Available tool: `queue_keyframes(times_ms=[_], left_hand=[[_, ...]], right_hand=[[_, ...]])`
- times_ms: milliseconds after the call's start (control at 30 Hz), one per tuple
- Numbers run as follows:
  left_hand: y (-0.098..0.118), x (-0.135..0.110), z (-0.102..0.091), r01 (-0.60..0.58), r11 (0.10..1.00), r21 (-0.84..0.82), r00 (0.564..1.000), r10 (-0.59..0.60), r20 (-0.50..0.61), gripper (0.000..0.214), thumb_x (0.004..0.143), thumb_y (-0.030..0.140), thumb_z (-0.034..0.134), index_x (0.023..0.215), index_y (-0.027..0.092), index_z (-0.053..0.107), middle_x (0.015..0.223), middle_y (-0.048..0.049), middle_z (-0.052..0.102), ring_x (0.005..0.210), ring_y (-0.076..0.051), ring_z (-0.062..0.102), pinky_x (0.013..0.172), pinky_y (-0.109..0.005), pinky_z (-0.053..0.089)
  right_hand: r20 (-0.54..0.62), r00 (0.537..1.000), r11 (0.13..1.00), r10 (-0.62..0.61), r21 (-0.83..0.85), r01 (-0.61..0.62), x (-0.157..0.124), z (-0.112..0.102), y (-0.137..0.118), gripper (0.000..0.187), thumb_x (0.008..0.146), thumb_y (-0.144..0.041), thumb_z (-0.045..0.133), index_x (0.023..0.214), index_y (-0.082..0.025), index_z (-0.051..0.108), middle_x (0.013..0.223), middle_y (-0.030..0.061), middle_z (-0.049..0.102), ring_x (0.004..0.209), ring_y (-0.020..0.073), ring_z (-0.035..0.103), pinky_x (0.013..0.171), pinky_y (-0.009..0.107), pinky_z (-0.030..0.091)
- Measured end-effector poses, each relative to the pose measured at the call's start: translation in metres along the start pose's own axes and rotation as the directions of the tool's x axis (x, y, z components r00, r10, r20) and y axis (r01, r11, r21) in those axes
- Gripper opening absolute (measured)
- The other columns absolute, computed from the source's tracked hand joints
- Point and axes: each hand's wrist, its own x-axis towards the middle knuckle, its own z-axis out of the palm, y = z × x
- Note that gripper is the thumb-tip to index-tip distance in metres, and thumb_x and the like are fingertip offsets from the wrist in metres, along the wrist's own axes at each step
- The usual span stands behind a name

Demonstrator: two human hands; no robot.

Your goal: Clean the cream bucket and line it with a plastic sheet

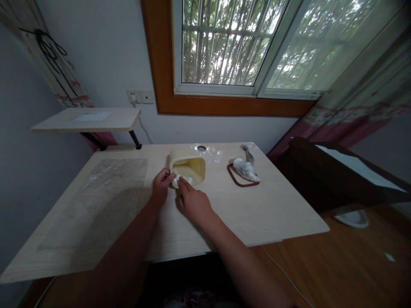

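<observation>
A pale yellow plastic box (188, 166) lies on its side on the light wooden desk (263, 214), its open mouth facing me. A small white wad (177, 180), paper or cloth, sits at the box's near rim. My left hand (160, 186) pinches the wad's left side with curled fingers. My right hand (193, 202) rests just right of it, its index finger stretched onto the wad.
A crumpled clear plastic bag (245, 168) lies on a brown-rimmed lid (236, 180) to the right. A clear plastic sheet (105, 188) covers the desk's left part. A raised shelf (86, 119) stands back left. A dark wooden bed frame (324, 171) is right of the desk.
</observation>
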Motion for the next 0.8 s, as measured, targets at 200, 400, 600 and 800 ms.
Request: queue_keyframes(times_ms=[200, 400, 600, 800], left_hand=[[-0.002, 0.001, 0.001, 0.004, 1.0, -0.031, 1.0, -0.004, -0.01, 0.036, 0.079, 0.046, 0.071, 0.072, 0.021, 0.047, 0.064, 0.0052, 0.042, 0.058, -0.011, 0.042, 0.053, -0.022, 0.036], [-0.003, 0.001, 0.001, 0.021, 1.0, -0.018, 1.0, -0.022, -0.009, 0.035, 0.078, 0.048, 0.07, 0.073, 0.021, 0.049, 0.065, 0.005, 0.044, 0.058, -0.012, 0.043, 0.053, -0.023, 0.037], [0.001, -0.002, 0.0, -0.026, 0.999, 0.042, 1.0, 0.026, 0.002, 0.031, 0.08, 0.043, 0.069, 0.071, 0.02, 0.05, 0.063, 0.0048, 0.044, 0.059, -0.011, 0.041, 0.055, -0.023, 0.035], [0.0, -0.002, 0.0, -0.032, 0.999, 0.014, 0.999, 0.032, 0.002, 0.032, 0.081, 0.043, 0.069, 0.071, 0.02, 0.049, 0.063, 0.0051, 0.043, 0.059, -0.011, 0.04, 0.055, -0.023, 0.034]], right_hand=[[0.032, 0.995, 0.99, 0.094, -0.106, -0.09, 0.001, -0.012, 0.027, 0.061, 0.097, -0.028, 0.036, 0.158, -0.02, 0.03, 0.166, 0.0143, 0.026, 0.102, 0.0278, 0.072, 0.085, 0.045, 0.059], [0.043, 0.991, 0.987, 0.125, -0.107, -0.119, 0.002, -0.012, 0.024, 0.063, 0.096, -0.027, 0.039, 0.157, -0.018, 0.032, 0.165, 0.0162, 0.026, 0.103, 0.029, 0.072, 0.085, 0.046, 0.059], [0.018, 1.0, 1.0, -0.001, 0.001, 0.001, 0.001, -0.002, -0.003, 0.068, 0.094, -0.033, 0.044, 0.159, -0.019, 0.029, 0.166, 0.0127, 0.025, 0.107, 0.0285, 0.071, 0.088, 0.043, 0.058], [0.007, 1.0, 0.999, -0.024, -0.022, 0.024, -0.001, -0.005, 0.003, 0.067, 0.094, -0.032, 0.043, 0.159, -0.021, 0.03, 0.166, 0.01, 0.026, 0.106, 0.0282, 0.071, 0.087, 0.043, 0.058]])
